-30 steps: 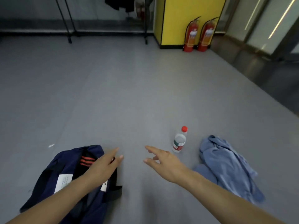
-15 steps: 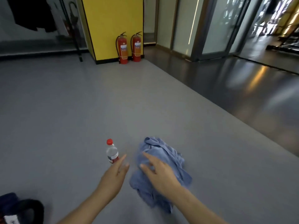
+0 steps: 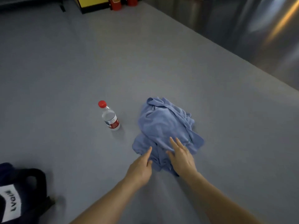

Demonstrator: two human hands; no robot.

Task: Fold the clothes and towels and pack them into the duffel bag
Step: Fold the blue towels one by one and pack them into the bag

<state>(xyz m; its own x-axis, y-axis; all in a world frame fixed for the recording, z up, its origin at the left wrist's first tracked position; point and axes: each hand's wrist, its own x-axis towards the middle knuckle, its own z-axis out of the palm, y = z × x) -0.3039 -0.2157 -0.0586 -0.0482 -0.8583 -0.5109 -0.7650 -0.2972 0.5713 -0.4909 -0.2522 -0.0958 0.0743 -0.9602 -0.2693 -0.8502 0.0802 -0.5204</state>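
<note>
One crumpled light-blue towel [image 3: 163,126], unfolded, in a rumpled heap

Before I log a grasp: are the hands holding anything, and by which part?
Nothing is gripped. The left hand and right hand, fingers straight, are at the near edge of the crumpled blue cloth.

Duffel bag [image 3: 40,186] white patch: lettering illegible. Bottle [image 3: 110,118] label unreadable.

Count: 1 blue cloth [image 3: 165,126], 1 water bottle [image 3: 110,117], 1 duffel bag [image 3: 19,183], 2 fire extinguishers [image 3: 115,4], 2 hands: left hand [image 3: 140,167], right hand [image 3: 182,157].
</note>
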